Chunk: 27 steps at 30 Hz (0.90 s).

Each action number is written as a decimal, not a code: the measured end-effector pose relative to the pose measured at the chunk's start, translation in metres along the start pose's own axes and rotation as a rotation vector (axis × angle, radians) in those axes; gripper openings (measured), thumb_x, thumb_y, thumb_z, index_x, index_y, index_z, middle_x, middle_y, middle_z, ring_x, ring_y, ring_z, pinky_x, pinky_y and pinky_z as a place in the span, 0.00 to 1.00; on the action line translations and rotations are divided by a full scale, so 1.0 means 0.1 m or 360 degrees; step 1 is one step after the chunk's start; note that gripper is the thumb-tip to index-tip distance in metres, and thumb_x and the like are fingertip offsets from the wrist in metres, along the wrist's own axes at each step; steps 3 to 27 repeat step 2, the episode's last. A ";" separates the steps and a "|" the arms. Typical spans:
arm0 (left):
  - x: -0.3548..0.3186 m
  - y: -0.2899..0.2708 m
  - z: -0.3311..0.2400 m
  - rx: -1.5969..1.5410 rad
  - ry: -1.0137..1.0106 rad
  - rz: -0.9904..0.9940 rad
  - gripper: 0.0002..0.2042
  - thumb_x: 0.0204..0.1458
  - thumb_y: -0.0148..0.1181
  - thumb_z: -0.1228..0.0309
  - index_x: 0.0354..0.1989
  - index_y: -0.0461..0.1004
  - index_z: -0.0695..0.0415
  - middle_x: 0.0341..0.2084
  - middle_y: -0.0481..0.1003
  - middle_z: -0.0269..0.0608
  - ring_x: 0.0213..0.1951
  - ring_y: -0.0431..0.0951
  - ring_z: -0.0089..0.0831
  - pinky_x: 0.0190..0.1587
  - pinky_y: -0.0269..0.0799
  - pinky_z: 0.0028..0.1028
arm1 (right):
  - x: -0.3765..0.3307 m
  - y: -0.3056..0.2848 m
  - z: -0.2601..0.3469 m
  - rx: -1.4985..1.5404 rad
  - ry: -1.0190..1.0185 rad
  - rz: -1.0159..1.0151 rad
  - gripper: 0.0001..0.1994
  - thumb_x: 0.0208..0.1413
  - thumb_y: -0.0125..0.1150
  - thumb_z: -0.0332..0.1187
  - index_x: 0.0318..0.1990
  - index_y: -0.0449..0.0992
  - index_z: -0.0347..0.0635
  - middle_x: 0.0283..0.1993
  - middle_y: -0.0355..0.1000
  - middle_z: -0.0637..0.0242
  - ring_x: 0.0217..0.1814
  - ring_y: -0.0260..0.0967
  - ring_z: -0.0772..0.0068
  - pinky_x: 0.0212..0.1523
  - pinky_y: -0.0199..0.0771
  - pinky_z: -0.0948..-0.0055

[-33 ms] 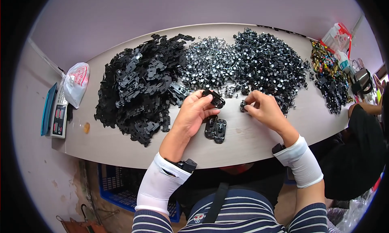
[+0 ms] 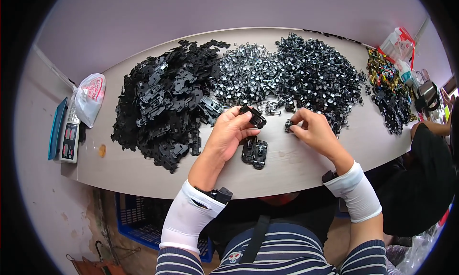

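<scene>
My left hand [image 2: 228,134] grips a black chassis piece [image 2: 253,115]. At three o'clock, my right hand [image 2: 313,130] pinches a small wheel part [image 2: 289,126].

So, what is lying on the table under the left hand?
Just below the fingers of the left hand, a few assembled black plastic pieces lie on the table. The hand holds a black plastic part above them. Anything directly under the palm is covered.

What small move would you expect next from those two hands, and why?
Probably the right hand carries its small wheel piece across to the black plastic frame pinched in the left hand. The two hands sit close together but apart, and the piece has not met the frame yet.
</scene>
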State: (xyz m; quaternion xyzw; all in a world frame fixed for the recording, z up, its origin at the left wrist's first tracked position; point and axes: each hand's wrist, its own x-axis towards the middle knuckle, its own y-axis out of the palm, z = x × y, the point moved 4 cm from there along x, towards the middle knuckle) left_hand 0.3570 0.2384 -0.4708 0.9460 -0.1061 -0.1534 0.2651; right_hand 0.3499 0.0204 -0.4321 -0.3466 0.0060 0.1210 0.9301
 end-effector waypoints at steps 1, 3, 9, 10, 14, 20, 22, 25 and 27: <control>0.00 0.00 0.00 0.0019 -0.0007 0.0000 0.05 0.56 0.55 0.73 0.39 0.71 0.58 0.34 0.76 0.37 0.34 0.77 0.25 0.38 0.78 0.26 | -0.02 0.00 -0.04 -0.0188 -0.0190 -0.0083 0.06 0.47 0.60 0.26 0.33 0.74 0.36 0.38 0.76 0.56 0.35 0.74 0.62 0.36 0.72 0.68; -0.01 0.00 0.00 0.0028 -0.0010 0.0006 0.07 0.56 0.56 0.72 0.41 0.71 0.59 0.34 0.76 0.38 0.36 0.77 0.25 0.39 0.77 0.26 | -0.03 0.00 -0.09 -0.0376 -0.0378 -0.0169 0.05 0.49 0.59 0.26 0.33 0.74 0.37 0.39 0.77 0.59 0.31 0.74 0.68 0.33 0.73 0.70; -0.01 0.00 0.00 0.0028 -0.0010 0.0006 0.07 0.56 0.56 0.72 0.41 0.71 0.59 0.34 0.76 0.38 0.36 0.77 0.25 0.39 0.77 0.26 | -0.03 0.00 -0.09 -0.0376 -0.0378 -0.0169 0.05 0.49 0.59 0.26 0.33 0.74 0.37 0.39 0.77 0.59 0.31 0.74 0.68 0.33 0.73 0.70; -0.01 0.00 0.00 0.0028 -0.0010 0.0006 0.07 0.56 0.56 0.72 0.41 0.71 0.59 0.34 0.76 0.38 0.36 0.77 0.25 0.39 0.77 0.26 | -0.03 0.00 -0.09 -0.0376 -0.0378 -0.0169 0.05 0.49 0.59 0.26 0.33 0.74 0.37 0.39 0.77 0.59 0.31 0.74 0.68 0.33 0.73 0.70; -0.01 0.00 0.00 0.0028 -0.0010 0.0006 0.07 0.56 0.56 0.72 0.41 0.71 0.59 0.34 0.76 0.38 0.36 0.77 0.25 0.39 0.77 0.26 | -0.03 0.00 -0.09 -0.0376 -0.0378 -0.0169 0.05 0.49 0.59 0.26 0.33 0.74 0.37 0.39 0.77 0.59 0.31 0.74 0.68 0.33 0.73 0.70; -0.01 0.00 0.00 0.0028 -0.0010 0.0006 0.07 0.56 0.56 0.72 0.41 0.71 0.59 0.34 0.76 0.38 0.36 0.77 0.25 0.39 0.77 0.26 | -0.03 0.00 -0.09 -0.0376 -0.0378 -0.0169 0.05 0.49 0.59 0.26 0.33 0.74 0.37 0.39 0.77 0.59 0.31 0.74 0.68 0.33 0.73 0.70; -0.01 0.00 0.00 0.0028 -0.0010 0.0006 0.07 0.56 0.56 0.72 0.41 0.71 0.59 0.34 0.76 0.38 0.36 0.77 0.25 0.39 0.77 0.26 | -0.03 0.00 -0.09 -0.0376 -0.0378 -0.0169 0.05 0.49 0.59 0.26 0.33 0.74 0.37 0.39 0.77 0.59 0.31 0.74 0.68 0.33 0.73 0.70; -0.01 0.00 0.00 0.0028 -0.0010 0.0006 0.07 0.56 0.56 0.72 0.41 0.71 0.59 0.34 0.76 0.38 0.36 0.77 0.25 0.39 0.77 0.26 | -0.03 0.00 -0.09 -0.0376 -0.0378 -0.0169 0.05 0.49 0.59 0.26 0.33 0.74 0.37 0.39 0.77 0.59 0.31 0.74 0.68 0.33 0.73 0.70; -0.01 0.00 0.00 0.0028 -0.0010 0.0006 0.07 0.56 0.56 0.72 0.41 0.71 0.59 0.34 0.76 0.38 0.36 0.77 0.25 0.39 0.77 0.26 | -0.03 0.00 -0.09 -0.0376 -0.0378 -0.0169 0.05 0.49 0.59 0.26 0.33 0.74 0.37 0.39 0.77 0.59 0.31 0.74 0.68 0.33 0.73 0.70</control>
